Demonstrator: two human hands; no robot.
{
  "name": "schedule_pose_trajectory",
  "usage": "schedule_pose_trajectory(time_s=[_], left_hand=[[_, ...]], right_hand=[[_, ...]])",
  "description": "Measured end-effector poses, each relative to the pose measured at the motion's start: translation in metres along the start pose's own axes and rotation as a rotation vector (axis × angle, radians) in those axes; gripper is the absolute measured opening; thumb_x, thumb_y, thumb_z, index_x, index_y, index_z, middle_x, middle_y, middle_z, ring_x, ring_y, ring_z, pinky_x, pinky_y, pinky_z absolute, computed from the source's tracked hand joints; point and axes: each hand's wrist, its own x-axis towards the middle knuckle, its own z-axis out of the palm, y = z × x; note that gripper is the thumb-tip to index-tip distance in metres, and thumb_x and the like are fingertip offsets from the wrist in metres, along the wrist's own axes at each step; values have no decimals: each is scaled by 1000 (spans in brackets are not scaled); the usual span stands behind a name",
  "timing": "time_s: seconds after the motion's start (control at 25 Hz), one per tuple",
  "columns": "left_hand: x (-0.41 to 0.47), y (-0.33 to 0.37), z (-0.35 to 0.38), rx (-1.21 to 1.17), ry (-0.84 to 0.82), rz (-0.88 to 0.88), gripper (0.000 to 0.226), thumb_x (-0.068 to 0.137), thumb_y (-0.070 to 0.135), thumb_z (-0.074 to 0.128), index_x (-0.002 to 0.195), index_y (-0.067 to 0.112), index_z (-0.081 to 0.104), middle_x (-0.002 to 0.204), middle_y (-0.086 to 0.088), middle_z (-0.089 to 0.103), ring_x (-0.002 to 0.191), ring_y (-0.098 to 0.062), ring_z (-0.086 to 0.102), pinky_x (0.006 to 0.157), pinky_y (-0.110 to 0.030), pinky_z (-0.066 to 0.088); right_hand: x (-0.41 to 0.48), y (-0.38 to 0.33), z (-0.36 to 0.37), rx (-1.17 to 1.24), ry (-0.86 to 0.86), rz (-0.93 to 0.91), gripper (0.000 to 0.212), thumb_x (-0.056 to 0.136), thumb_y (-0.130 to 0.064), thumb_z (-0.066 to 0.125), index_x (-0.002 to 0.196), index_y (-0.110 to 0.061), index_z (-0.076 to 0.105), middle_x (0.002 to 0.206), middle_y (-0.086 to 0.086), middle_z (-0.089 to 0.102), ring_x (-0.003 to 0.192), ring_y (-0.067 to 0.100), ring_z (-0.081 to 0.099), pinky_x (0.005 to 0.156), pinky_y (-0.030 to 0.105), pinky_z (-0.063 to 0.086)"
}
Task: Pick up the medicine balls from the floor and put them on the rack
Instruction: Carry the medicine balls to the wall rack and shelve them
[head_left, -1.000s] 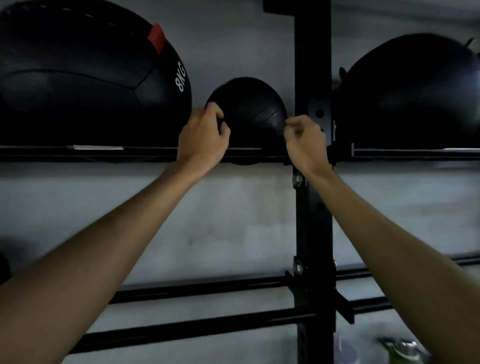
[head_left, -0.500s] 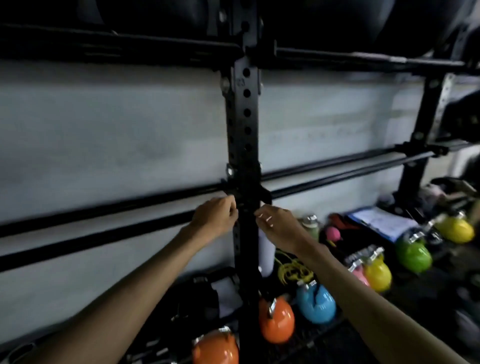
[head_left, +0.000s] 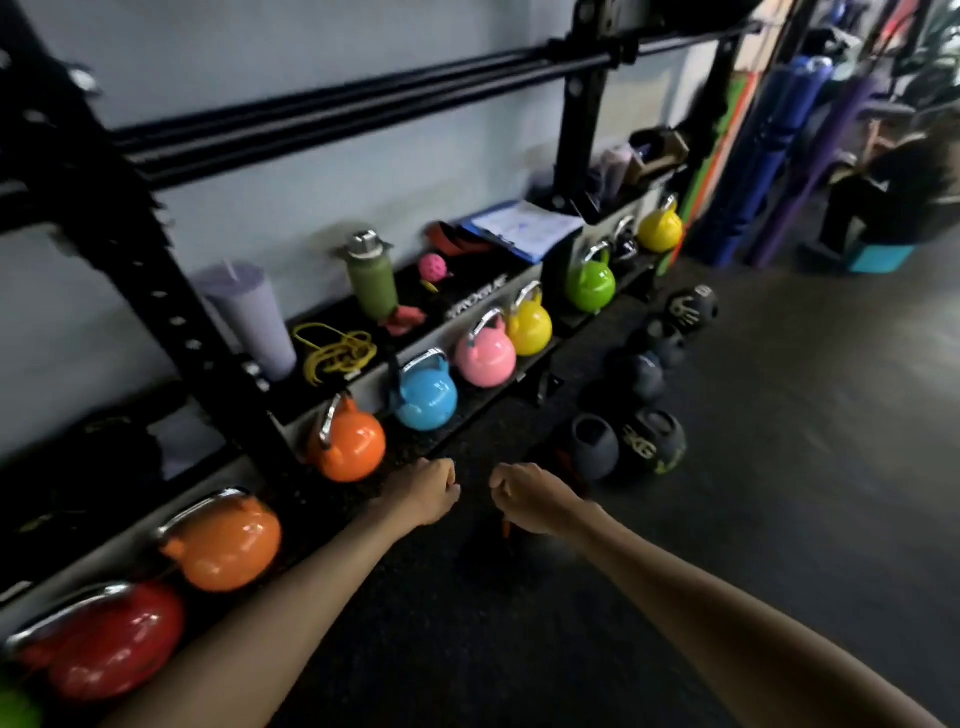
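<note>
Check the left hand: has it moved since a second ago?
Yes. Against the rack, the left hand dropped from the top rail to below the lower rails, beside the orange kettlebell.

Fisted hands (head_left: 423, 491) (head_left: 530, 500) above floor (head_left: 789, 493); medicine balls (head_left: 652, 444) beyond.

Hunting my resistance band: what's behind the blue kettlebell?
A coiled yellow band lies on the shelf behind the blue kettlebell, near a green bottle. The shelf strip right behind the kettlebell is covered.
</note>
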Motion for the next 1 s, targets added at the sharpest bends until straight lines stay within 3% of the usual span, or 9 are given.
schedule_pose_trajectory(time_s=[0.24,0.32,0.48,0.68,0.8,1.0], left_hand=[[51,85,71,18,-235,-13,28,102,37,45,118,18,58,122,-7,59,111,-27,60,94,-41,49],[71,99,95,13,-307,-25,29,103,38,45,119,18,58,123,-7,60,110,-27,60,93,-41,50],[117,111,140,-20,-415,-74,33,104,37,44,124,16,57,127,-8,58,115,-28,58,95,-41,49],[188,111,185,-142,-500,-187,32,103,35,45,123,14,58,125,-10,61,114,-29,60,96,-45,51],[227,106,209,-226,-515,-278,32,99,33,49,120,12,62,125,-13,64,114,-32,62,95,-45,52],[284,88,265,-431,-478,-464,26,101,25,49,114,7,63,105,-15,70,89,-31,70,75,-39,60]], right_hand=[[-17,123,21,0,-151,177,29,103,-22,40,118,-12,63,117,11,66,107,32,65,87,39,51],[-10,154,30,15,-197,207,27,103,-21,41,114,-12,63,114,12,68,104,31,66,81,39,51],[20,202,45,21,-315,237,29,105,-22,39,119,-9,61,118,12,68,106,31,66,87,43,54],[77,251,57,31,-403,303,31,101,-25,38,117,-11,61,120,17,68,110,37,65,90,49,54],[108,277,61,16,-460,340,32,99,-24,40,120,-10,60,122,20,66,111,40,63,88,44,53],[174,329,103,-13,-555,295,30,101,-19,41,122,-7,59,120,20,66,109,38,63,83,39,50]])
